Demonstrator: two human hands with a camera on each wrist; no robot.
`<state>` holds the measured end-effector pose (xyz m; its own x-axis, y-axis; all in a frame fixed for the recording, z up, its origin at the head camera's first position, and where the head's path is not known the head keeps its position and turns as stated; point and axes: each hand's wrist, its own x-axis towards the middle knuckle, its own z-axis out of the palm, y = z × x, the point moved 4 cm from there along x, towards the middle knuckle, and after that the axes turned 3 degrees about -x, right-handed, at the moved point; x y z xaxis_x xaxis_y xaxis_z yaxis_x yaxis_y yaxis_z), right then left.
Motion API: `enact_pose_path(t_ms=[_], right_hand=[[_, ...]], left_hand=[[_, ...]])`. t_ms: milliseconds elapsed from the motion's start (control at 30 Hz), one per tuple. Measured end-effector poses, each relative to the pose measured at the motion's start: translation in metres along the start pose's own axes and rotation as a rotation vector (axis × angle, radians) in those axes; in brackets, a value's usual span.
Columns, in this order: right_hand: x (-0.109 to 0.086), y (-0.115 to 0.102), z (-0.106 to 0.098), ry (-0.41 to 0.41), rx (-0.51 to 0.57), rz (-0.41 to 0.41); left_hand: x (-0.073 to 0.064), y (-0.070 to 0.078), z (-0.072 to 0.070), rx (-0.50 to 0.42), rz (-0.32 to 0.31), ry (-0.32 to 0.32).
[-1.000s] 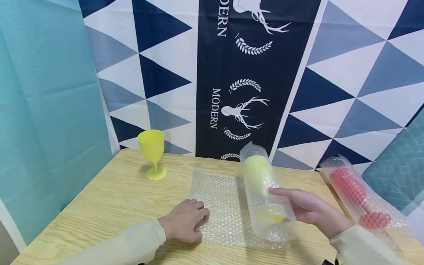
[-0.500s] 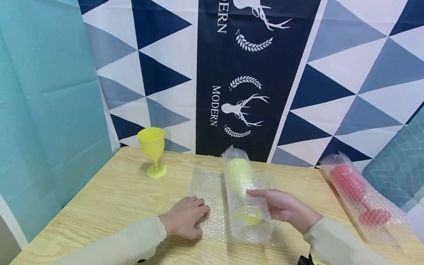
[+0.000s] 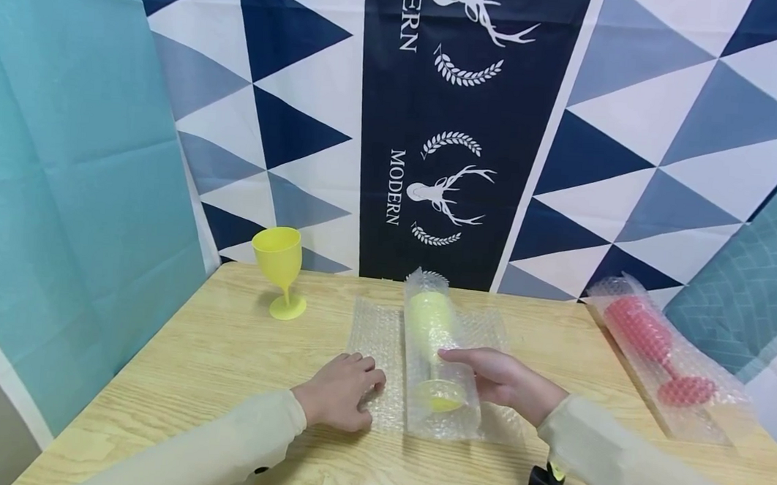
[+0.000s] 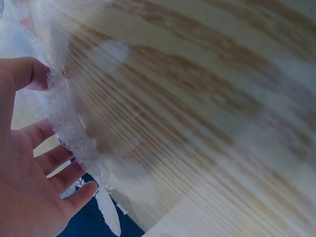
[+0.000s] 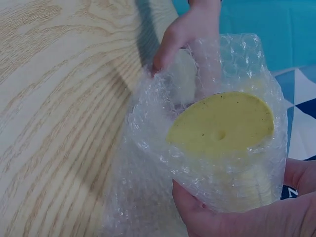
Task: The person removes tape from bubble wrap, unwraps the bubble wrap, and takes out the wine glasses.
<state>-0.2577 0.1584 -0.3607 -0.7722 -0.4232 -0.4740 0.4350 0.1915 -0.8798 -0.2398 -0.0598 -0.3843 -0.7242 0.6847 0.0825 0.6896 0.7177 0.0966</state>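
My right hand [image 3: 508,381] grips a yellow goblet [image 3: 432,325] rolled in bubble wrap, thumb on top and fingers round its right side. Its yellow base [image 5: 222,123] faces the camera in the right wrist view. Beneath the goblet, a flat sheet of bubble wrap [image 3: 373,337] spreads over the wooden table. My left hand [image 3: 341,392] rests at this sheet's left edge. In the left wrist view, the thumb and spread fingers [image 4: 54,158] touch the crinkled wrap edge [image 4: 71,123].
An unwrapped yellow goblet [image 3: 277,266] stands upright at the back left of the table [image 3: 224,351]. At the right side lies a red goblet [image 3: 641,329] in bubble wrap. A patterned cloth [image 3: 428,113] hangs behind the table.
My right hand has brought the wrapped yellow goblet leftward and lower over the sheet, and it points more straight away from me. The left hand has stayed at the sheet's edge.
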Motion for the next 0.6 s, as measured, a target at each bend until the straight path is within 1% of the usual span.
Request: enact_pose_path(t_ms=[167,267,467,600], right_hand=[[0.0030,0.0020,0.0025,-0.028,0.013,-0.020],[0.0054,0.0027,0.0023,-0.024,0.011,-0.024],[0.0086,0.0030,-0.0019,0.044,-0.022,-0.019],[0.0097,0.0044,-0.0042,0.087,-0.008,-0.007]], left_hand=[[0.0007,-0.0008,0.0007,-0.007,-0.001,-0.004],[0.0012,-0.0012,0.0016,-0.005,0.000,-0.001],[0.0023,-0.0018,0.0036,-0.002,-0.012,-0.009],[0.0030,-0.0031,0.0059,-0.005,-0.020,-0.017]])
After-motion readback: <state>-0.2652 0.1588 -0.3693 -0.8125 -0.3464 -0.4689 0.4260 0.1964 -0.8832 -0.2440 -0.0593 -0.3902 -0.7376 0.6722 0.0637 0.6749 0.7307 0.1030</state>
